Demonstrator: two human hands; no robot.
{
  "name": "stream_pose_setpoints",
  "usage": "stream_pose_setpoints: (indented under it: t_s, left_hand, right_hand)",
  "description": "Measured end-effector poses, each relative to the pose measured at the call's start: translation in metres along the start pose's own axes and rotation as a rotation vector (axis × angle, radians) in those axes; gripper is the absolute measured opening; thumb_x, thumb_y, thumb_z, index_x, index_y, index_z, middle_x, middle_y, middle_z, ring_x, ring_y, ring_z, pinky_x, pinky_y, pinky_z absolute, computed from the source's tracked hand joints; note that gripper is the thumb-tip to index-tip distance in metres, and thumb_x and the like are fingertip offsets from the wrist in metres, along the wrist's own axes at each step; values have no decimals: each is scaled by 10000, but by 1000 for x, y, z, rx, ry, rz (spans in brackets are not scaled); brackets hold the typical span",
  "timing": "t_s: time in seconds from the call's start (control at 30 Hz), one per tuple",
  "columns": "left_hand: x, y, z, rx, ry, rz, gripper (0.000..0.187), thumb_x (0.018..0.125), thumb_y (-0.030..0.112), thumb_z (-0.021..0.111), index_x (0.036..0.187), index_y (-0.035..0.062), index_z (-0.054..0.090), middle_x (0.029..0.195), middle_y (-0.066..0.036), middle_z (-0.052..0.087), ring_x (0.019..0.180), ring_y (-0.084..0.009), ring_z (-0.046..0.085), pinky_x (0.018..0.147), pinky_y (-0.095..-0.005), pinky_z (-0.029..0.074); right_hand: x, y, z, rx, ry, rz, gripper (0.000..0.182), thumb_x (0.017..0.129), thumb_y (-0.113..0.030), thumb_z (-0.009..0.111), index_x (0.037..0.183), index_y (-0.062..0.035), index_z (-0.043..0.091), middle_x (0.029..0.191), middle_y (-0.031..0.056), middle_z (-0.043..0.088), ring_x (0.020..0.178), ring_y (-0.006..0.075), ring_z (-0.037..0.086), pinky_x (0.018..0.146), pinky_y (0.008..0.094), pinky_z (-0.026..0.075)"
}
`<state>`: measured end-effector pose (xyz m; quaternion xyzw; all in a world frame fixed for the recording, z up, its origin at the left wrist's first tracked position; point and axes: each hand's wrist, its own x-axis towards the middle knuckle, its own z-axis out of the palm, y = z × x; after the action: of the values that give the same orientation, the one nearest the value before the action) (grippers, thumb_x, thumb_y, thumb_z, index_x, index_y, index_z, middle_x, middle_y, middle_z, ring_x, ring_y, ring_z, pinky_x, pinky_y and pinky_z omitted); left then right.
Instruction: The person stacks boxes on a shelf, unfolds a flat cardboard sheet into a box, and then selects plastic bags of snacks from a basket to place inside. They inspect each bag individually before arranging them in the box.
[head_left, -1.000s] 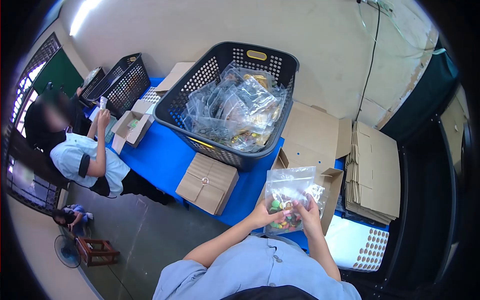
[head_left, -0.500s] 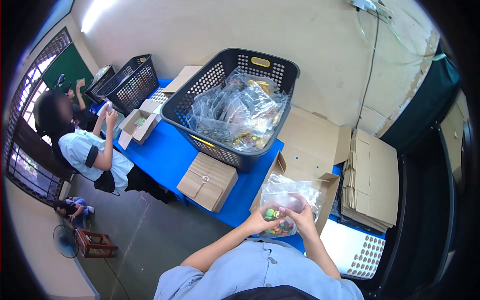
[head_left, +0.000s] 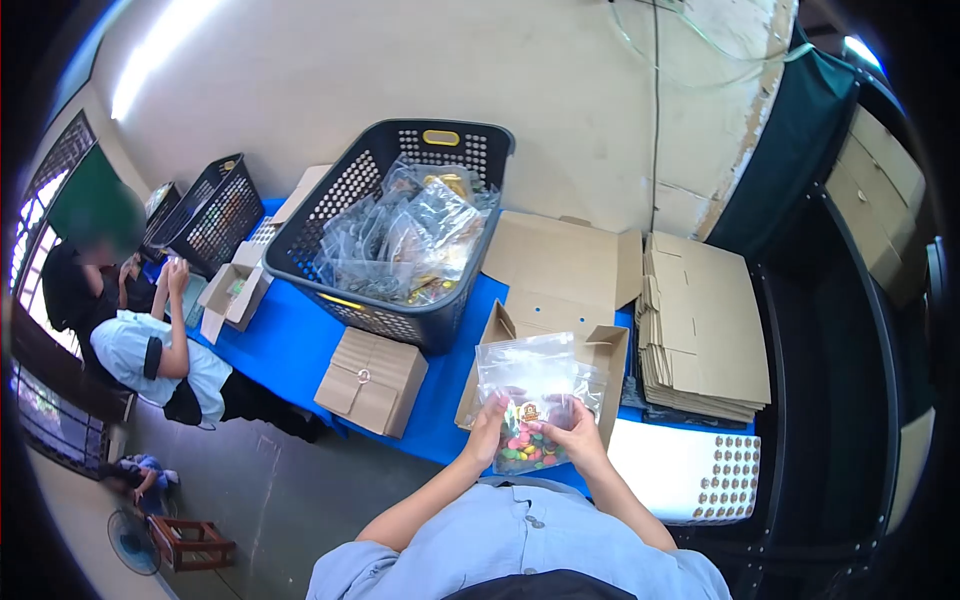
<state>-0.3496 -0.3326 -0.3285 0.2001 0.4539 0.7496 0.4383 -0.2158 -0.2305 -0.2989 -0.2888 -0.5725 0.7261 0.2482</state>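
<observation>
My left hand (head_left: 488,430) grips the left edge of a clear zip bag (head_left: 525,365) holding colourful round candies. My right hand (head_left: 580,440) is closed on the bag's right side, its thumb resting on the front near a small brown-and-gold sticker (head_left: 530,411). The bag is upright in front of my chest, its candies gathered at the bottom. Just behind it is an open cardboard box (head_left: 612,345), with another clear bag (head_left: 592,385) partly hidden behind the one I hold.
A black perforated basket (head_left: 395,325) full of candy bags stands on the blue-covered table (head_left: 270,325). Beside it sits a closed carton (head_left: 370,378). Right of the open box are stacked flat cartons (head_left: 705,320) and a sticker sheet (head_left: 650,468). A co-worker (head_left: 150,350) stands at left.
My view has turned right, so the surroundings shift left. The bag is held flatter and more upright, and the sticker on its front now shows clearly. Both hands stay on the bag.
</observation>
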Motion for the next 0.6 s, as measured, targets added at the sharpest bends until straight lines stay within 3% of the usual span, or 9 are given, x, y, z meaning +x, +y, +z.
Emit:
stream_pose_setpoints:
  t_s: [0.03, 0.13, 0.17, 0.2, 0.27, 0.33, 0.4, 0.53, 0.6]
  left_hand:
    - [3, -10, 1, 194, 2, 93, 351, 949, 302, 564, 1149, 17, 516, 1034, -67, 577, 962, -147, 576, 845, -277, 473]
    - [0, -16, 12, 370, 83, 97, 304, 898, 199, 641, 1109, 36, 496, 1026, -89, 577, 953, -134, 559, 809, -265, 459]
    - [2, -16, 15, 465, 125, 110, 308, 872, 148, 679, 1088, 45, 486, 1023, -101, 577, 948, -128, 551, 792, -259, 452]
    - [4, -18, 17, 463, 119, 109, 308, 872, 148, 679, 1088, 45, 486, 1023, -101, 577, 948, -128, 551, 792, -259, 452]
    - [8, -21, 21, 125, 189, 86, 359, 839, 179, 723, 1071, 44, 483, 966, -81, 592, 905, -110, 565, 774, -240, 447]
    - [9, -15, 23, 132, 158, 112, 375, 839, 185, 725, 1089, 46, 483, 936, -65, 604, 864, -98, 574, 761, -228, 450]
    - [5, -8, 22, 439, 53, 86, 301, 881, 172, 672, 1090, 41, 500, 959, -64, 607, 870, -96, 574, 758, -233, 460]
    - [6, -10, 17, 443, 19, 67, 282, 882, 163, 671, 1085, 35, 522, 957, -49, 605, 876, -93, 578, 756, -238, 470]
    - [6, -8, 19, 366, 30, -45, 294, 872, 152, 677, 1092, 30, 525, 947, -50, 617, 851, -105, 594, 760, -249, 482]
  right_hand:
    - [-1, 4, -3, -27, 13, -3, 390, 792, -88, 739, 1132, -25, 559, 868, 31, 638, 789, 88, 601, 672, 233, 481]
    - [-9, 3, -13, 22, 89, 94, 313, 817, -128, 723, 1082, -28, 590, 840, 19, 637, 746, 71, 580, 628, 222, 465]
    - [-7, 9, -20, 22, 110, 111, 210, 843, -177, 704, 977, -32, 632, 825, 10, 638, 684, 55, 544, 598, 212, 447]
    - [-6, 11, -22, 21, 116, 110, 210, 843, -177, 704, 977, -32, 632, 825, 10, 638, 684, 55, 544, 598, 212, 447]
    - [-3, 14, -23, 122, 206, 97, 157, 860, -181, 686, 891, -34, 643, 764, 4, 622, 605, 48, 502, 527, 211, 428]
    - [-3, 12, -21, 113, 194, 87, 177, 853, -195, 698, 901, -31, 652, 778, 5, 633, 616, 47, 511, 538, 204, 424]
    - [-4, 8, -18, 111, 178, 83, 197, 845, -208, 709, 911, -28, 661, 793, 5, 644, 627, 46, 520, 548, 198, 421]
    - [4, 2, -14, -3, 130, 91, 241, 830, -200, 727, 975, -19, 659, 820, 25, 669, 688, 52, 580, 546, 200, 423]
    - [7, 5, -16, 2, 131, 74, 270, 823, -197, 734, 1006, -15, 653, 834, 33, 677, 713, 56, 599, 545, 201, 425]
